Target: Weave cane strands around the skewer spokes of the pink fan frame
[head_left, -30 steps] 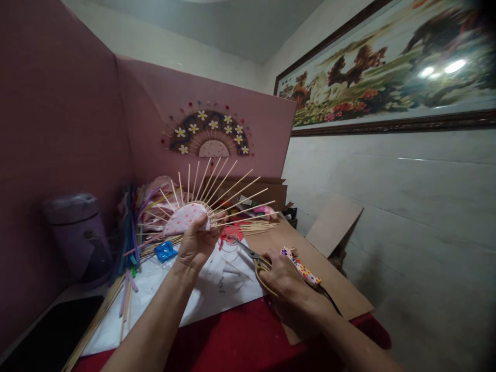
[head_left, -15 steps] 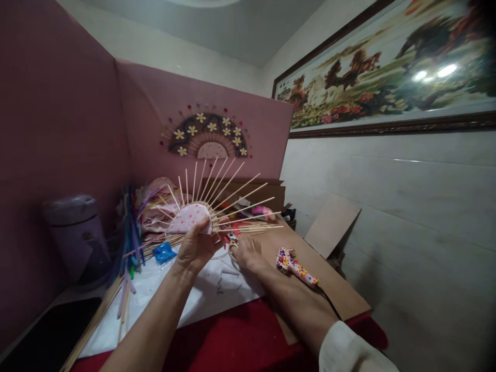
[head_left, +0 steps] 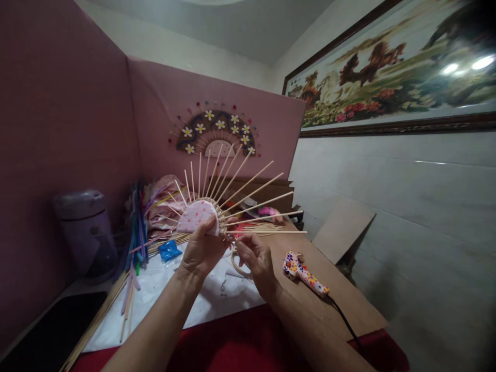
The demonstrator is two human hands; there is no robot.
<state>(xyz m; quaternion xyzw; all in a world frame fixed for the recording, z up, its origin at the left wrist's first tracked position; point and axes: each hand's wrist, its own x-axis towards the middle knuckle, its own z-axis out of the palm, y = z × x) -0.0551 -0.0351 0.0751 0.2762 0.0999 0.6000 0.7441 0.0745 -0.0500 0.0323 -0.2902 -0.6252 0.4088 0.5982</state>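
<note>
Over the middle of the counter [head_left: 225,336], back from its near edge, the left hand [head_left: 201,250] clasps the pink base of a fan frame [head_left: 196,217], thumb in front, sticks splayed upward and right. The right hand [head_left: 256,258] grasps scissors [head_left: 233,258], their handle loop below its fingers; whether the fingertips also pinch a strand is too small to tell. The step looks like trimming at the woven rim's right end, so the next move calls for a steady base and careful blades. A second ago the scissors were apart from the frame; now they are close against that end.
</note>
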